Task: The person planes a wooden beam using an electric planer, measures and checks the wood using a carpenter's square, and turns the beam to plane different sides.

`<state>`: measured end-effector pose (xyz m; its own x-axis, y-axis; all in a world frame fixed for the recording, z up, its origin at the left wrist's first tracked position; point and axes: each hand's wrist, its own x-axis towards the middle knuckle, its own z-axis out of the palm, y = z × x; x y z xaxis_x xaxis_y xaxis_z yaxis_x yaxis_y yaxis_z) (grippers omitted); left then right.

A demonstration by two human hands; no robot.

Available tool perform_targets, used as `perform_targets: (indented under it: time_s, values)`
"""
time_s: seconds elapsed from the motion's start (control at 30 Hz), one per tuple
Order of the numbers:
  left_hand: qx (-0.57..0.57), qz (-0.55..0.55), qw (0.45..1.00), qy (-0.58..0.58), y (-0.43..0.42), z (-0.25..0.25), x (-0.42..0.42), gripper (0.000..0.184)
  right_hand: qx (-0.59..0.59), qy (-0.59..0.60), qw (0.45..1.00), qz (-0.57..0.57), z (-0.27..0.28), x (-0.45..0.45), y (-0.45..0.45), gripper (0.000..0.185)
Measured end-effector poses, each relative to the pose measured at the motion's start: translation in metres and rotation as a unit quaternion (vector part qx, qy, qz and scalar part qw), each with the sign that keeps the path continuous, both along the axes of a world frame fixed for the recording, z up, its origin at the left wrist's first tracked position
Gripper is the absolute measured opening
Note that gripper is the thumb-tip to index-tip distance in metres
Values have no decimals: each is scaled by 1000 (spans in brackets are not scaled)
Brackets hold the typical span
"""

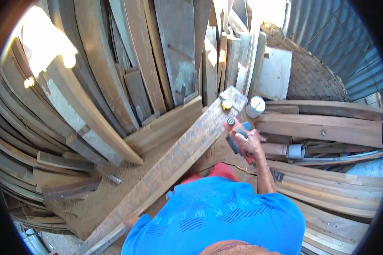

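My right hand (252,142) is closed around the handle of a red and black electric planer (246,155). I hold it beside the far right end of a long, worn wooden plank (170,159) lying diagonally across the middle. My left hand (132,221) is low by the near part of the plank, at its edge; my sleeve partly hides it and its fingers are not clear. A yellow tape measure (227,104) sits on the plank's far end. Next to that end stands a white can (255,107). A power cord (238,168) runs below the planer.
Boards (102,63) lean upright in rows at the back and left. Stacked timber (327,127) lies to the right, with a grey pipe (295,151) among it. A board on edge (166,125) stands behind the plank. Sawdust covers the ground (78,208). Corrugated sheeting (340,38) rises back right.
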<state>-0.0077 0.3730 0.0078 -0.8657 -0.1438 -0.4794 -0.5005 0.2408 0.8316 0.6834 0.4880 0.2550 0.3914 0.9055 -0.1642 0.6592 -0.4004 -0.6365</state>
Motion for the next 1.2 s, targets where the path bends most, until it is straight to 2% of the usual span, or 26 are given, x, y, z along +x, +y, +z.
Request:
perform_targets:
  time_s: [0.07, 0.13, 0.17, 0.27, 0.3, 0.4, 0.43, 0.47, 0.5, 0.53, 0.57, 0.6, 0.63, 0.67, 0.73, 0.8, 0.87, 0.9, 1.0, 1.07, 1.1, 1.13, 1.17, 1.2]
  values:
    - [-5, 2, 1000, 15, 5, -1, 13, 72, -85, 70, 994, 7, -8, 16, 26, 56]
    - [-7, 9, 1000, 27, 5, -9, 24, 73, -26, 90, 995, 30, -15, 19, 47, 45]
    - [-7, 8, 999, 31, 4, -11, 34, 73, -54, 126, 990, 42, -5, 19, 61, 45]
    - [26, 3, 999, 19, 0, -18, 68, 73, -94, 115, 980, 131, -28, 39, 103, 45]
    - [51, -1, 999, 7, 2, -24, 83, 73, -154, 143, 969, 131, -14, 37, 119, 45]
    - [108, -47, 988, -98, 14, -32, 146, 67, -53, 165, 958, 230, -69, 54, 154, 46]
    - [67, -50, 989, -124, 30, -10, 192, 58, -73, 149, 953, 253, -97, 63, 167, 45]
    - [106, -52, 986, -119, 14, -69, 194, 52, -263, 171, 921, 229, -50, 55, 181, 55]
    - [66, -30, 995, -61, 66, 28, 284, 52, -220, 162, 917, 291, -65, 58, 186, 56]
    - [100, -39, 993, 40, 70, -7, 314, 59, -162, 157, 909, 351, -82, 65, 200, 57]
    - [49, -65, 996, -45, 86, 8, 350, 67, -170, 188, 898, 359, -98, 68, 210, 55]
    - [-2, -57, 991, -118, 108, 53, 394, 76, -183, 216, 888, 364, -110, 69, 215, 53]
    - [31, -49, 983, -175, 104, 24, 413, 76, -212, 277, 867, 356, -109, 67, 218, 45]
    - [45, -34, 986, -156, 103, -20, 430, 81, -221, 262, 860, 380, -124, 69, 227, 39]
    - [96, -68, 989, -87, 122, 6, 490, 87, -258, 276, 836, 398, -148, 72, 240, 37]
    - [146, -114, 982, -33, 134, 8, 533, 94, -251, 284, 825, 420, -159, 71, 247, 36]
    - [47, -177, 981, -71, 135, 17, 562, 98, -259, 293, 817, 424, -174, 80, 248, 37]
    - [1, -171, 980, -103, 140, 36, 575, 104, -271, 297, 813, 421, -177, 80, 249, 38]
    - [1, -245, 969, -38, 133, 9, 602, 106, -277, 312, 802, 427, -184, 83, 253, 40]
    - [-63, -274, 959, -42, 121, 21, 616, 113, -278, 295, 799, 445, -183, 82, 255, 40]
    - [-72, -274, 958, -37, 111, 27, 625, 114, -317, 235, 810, 434, -184, 82, 260, 41]
    - [-81, -273, 958, -29, 102, 21, 634, 116, -157, 98, 844, 504, -178, 85, 258, 44]
    - [-49, -220, 974, -26, 90, 12, 640, 110, 13, -39, 835, 549, -173, 83, 255, 46]
    - [-16, -167, 986, -19, 77, -5, 647, 103, 183, -171, 786, 566, -165, 77, 248, 49]
